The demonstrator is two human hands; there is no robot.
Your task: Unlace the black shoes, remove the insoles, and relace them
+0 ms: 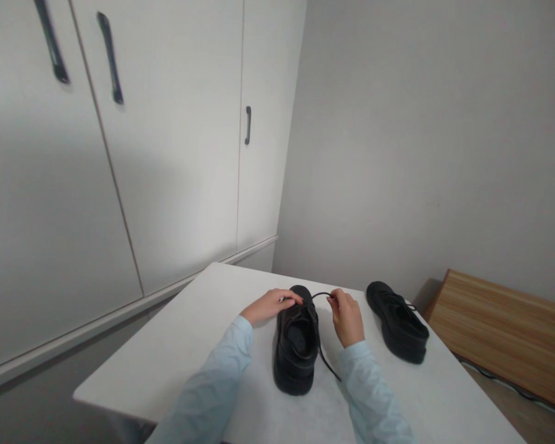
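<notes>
A black lace-up shoe (294, 368) stands upright on the white table, its toe pointing away from me and its opening facing up. My left hand (272, 304) reaches in from the left, fingers closed over the lacing near the toe. Whether a lace is between those fingertips is too small to tell. On the right, my right hand (349, 316) pinches a black shoelace (322, 294), which arches from the shoe's lacing to the fingertips. Another lace length (326, 362) hangs down the shoe's right side and trails onto the table.
A second black shoe (398, 324) rests near the right edge of the white table (176, 345). Beyond that edge is a wood-grain board (504, 333), with a cable (504, 379) below it. White cabinets (180, 154) with dark handles line the left; a grey wall (420, 135) stands behind.
</notes>
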